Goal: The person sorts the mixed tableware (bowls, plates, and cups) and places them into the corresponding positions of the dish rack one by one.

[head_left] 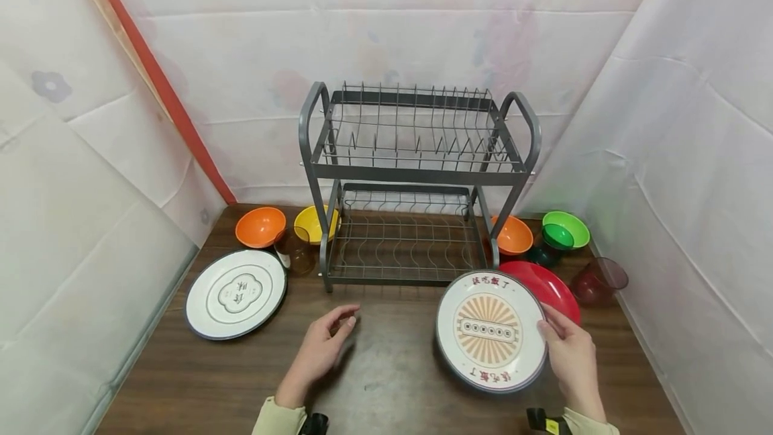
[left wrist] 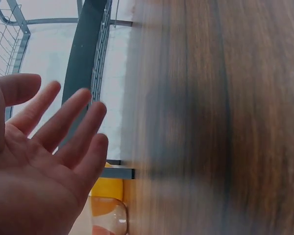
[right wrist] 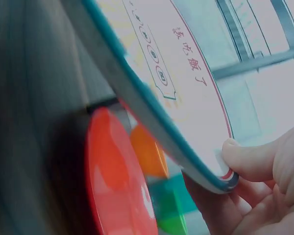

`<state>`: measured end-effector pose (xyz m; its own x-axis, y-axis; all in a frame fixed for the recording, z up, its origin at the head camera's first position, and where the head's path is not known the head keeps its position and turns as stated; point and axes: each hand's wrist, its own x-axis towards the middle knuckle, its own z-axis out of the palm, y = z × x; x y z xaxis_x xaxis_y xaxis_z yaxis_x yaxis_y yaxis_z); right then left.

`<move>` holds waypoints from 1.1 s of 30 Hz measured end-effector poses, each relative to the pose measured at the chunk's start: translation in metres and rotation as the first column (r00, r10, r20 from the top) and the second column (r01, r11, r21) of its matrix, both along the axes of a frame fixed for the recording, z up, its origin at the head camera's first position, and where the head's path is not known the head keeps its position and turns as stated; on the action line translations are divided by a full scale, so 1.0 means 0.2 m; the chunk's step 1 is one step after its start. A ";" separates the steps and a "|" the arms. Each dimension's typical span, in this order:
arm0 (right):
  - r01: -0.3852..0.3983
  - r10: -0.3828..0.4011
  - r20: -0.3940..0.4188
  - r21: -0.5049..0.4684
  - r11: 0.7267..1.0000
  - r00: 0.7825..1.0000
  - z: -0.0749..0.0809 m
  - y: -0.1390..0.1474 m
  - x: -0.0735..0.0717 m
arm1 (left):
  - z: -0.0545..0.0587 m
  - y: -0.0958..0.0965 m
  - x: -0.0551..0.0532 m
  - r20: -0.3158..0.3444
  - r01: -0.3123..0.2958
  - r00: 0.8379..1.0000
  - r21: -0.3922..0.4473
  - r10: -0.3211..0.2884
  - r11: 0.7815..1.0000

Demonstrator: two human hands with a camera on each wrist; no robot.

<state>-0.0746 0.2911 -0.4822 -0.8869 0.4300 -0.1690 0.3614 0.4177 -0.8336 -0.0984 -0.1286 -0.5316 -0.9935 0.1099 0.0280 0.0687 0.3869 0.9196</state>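
Note:
My right hand [head_left: 570,358] pinches the right rim of a white plate [head_left: 490,331] with a sunburst print and red characters. In the right wrist view the thumb lies on the plate's [right wrist: 186,88] upper face and the fingers go beneath it. The plate is lifted off the table and partly covers a red plate [head_left: 546,287]. My left hand [head_left: 320,351] holds nothing; in the left wrist view its fingers [left wrist: 71,117] are spread loosely above the table, in front of the rack. A two-tier dark metal dish rack [head_left: 417,173] stands at the back middle, with no dishes in its tiers.
Left of the rack are another white plate [head_left: 235,295], an orange bowl [head_left: 260,227], a yellow bowl [head_left: 309,223] and a brown glass [head_left: 294,252]. On the right stand an orange bowl [head_left: 514,235], a green bowl [head_left: 574,227], a green glass [head_left: 546,247] and a dark red glass [head_left: 599,282].

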 end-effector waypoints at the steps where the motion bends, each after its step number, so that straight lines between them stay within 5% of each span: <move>1: -0.007 0.007 0.002 -0.015 1.000 1.000 0.00 -0.02 -0.01 | 0.00 0.00 0.00 -0.003 -0.003 1.000 0.011 0.003 1.000; 7: -0.062 0.059 -0.044 -0.084 0.994 0.997 -0.01 -0.13 -0.06 | -0.01 0.02 0.01 -0.038 -0.019 0.999 0.052 0.021 0.998; 13: -0.123 0.110 -0.082 -0.171 0.978 0.991 -0.04 -0.23 -0.09 | -0.01 0.05 0.00 -0.046 0.036 0.998 0.106 -0.031 0.994; 21: -0.182 0.165 -0.092 -0.233 0.955 0.982 -0.07 -0.37 -0.12 | 0.01 0.11 0.01 0.063 0.075 0.994 0.223 -0.091 0.972; 33: -0.233 0.204 -0.135 -0.257 0.938 0.970 -0.11 -0.48 -0.14 | 0.02 0.18 0.03 0.133 0.053 0.987 0.258 -0.090 0.965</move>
